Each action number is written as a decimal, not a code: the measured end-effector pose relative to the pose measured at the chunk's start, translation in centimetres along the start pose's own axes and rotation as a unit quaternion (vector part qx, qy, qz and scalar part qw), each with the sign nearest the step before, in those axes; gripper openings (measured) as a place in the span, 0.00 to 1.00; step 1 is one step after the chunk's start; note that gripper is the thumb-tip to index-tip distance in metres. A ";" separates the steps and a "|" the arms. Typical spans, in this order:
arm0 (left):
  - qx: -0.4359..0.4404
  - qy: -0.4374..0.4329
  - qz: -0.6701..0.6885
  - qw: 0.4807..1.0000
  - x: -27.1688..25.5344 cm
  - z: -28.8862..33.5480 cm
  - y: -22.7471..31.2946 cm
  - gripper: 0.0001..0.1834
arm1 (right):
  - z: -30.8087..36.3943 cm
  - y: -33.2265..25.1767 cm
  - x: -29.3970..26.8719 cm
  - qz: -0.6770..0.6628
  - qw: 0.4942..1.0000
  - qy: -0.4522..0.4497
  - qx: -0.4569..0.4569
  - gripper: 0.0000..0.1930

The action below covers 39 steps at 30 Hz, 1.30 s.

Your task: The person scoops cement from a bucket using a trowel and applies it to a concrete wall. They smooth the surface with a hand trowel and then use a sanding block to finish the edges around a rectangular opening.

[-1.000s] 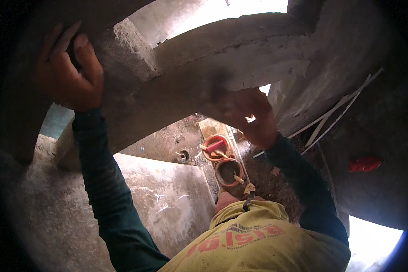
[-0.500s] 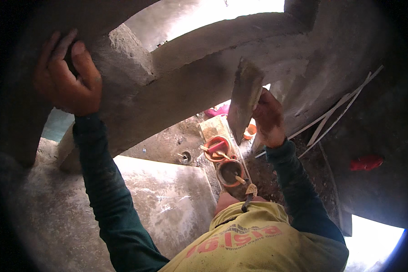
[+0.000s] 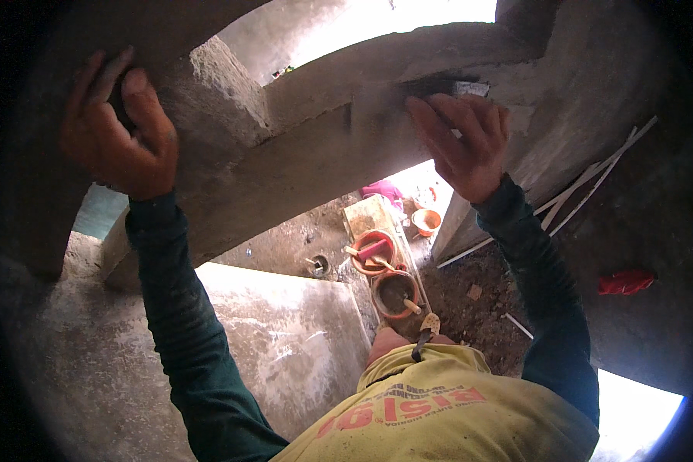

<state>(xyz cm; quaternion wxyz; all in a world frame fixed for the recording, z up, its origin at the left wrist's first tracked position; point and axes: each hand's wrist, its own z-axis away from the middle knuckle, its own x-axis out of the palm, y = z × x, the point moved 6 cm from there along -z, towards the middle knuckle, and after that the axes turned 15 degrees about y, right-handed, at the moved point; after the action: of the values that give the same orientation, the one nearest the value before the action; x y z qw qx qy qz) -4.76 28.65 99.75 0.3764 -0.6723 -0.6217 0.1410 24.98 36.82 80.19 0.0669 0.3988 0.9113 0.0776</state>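
My left hand [image 3: 119, 131] is raised at the upper left against the grey concrete frame [image 3: 231, 165]. Its fingers are bent and apart, and nothing shows in them. To the right, my right hand [image 3: 466, 142] is closed on a flat plastering trowel [image 3: 471, 88] at the curved concrete beam [image 3: 393, 65]. Only a pale, shiny end and a dark edge of the trowel show; my fingers hide its handle. The beam's surface there looks smooth and damp, with rougher concrete [image 3: 227, 85] nearer my left hand.
Below stand two orange tubs [image 3: 375, 245] [image 3: 396, 294] with tools in them, on a plank. A smaller orange bucket [image 3: 426, 222] is beyond. Pale strips [image 3: 600, 173] lean at the right, near a red object [image 3: 626, 282]. A smooth concrete slab [image 3: 285, 323] lies lower left.
My right hand has moved up and to the right, turning the trowel from an upright, face-on position to nearly edge-on at the beam. My left hand has stayed in place.
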 end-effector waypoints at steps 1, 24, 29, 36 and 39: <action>-0.032 -0.006 0.039 0.999 0.2 0.1 -0.2 0.09 | 0.2 0.2 0.3 -0.009 1.000 -0.014 0.002 0.25; -0.005 0.014 -0.007 1.000 -0.2 -0.3 0.4 0.14 | 1.0 1.5 -1.4 -0.021 0.996 -0.056 0.067 0.16; -0.018 0.017 -0.022 0.999 -0.4 -0.1 0.7 0.13 | 1.3 -1.6 0.6 -0.101 0.994 -0.033 0.021 0.18; 0.014 0.026 -0.015 0.999 -0.2 -0.3 0.4 0.11 | 5.0 -4.1 0.9 -0.122 0.980 -0.159 0.011 0.18; 0.015 0.038 -0.005 0.999 -0.2 -0.2 0.2 0.12 | 3.8 -2.1 -1.0 -0.101 0.982 -0.160 0.025 0.17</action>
<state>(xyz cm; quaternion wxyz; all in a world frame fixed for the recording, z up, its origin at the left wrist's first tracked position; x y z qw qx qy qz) -4.50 28.37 99.70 0.4102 -0.6683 -0.6084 0.1223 24.85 35.07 76.14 0.2093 0.3139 0.9259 -0.0175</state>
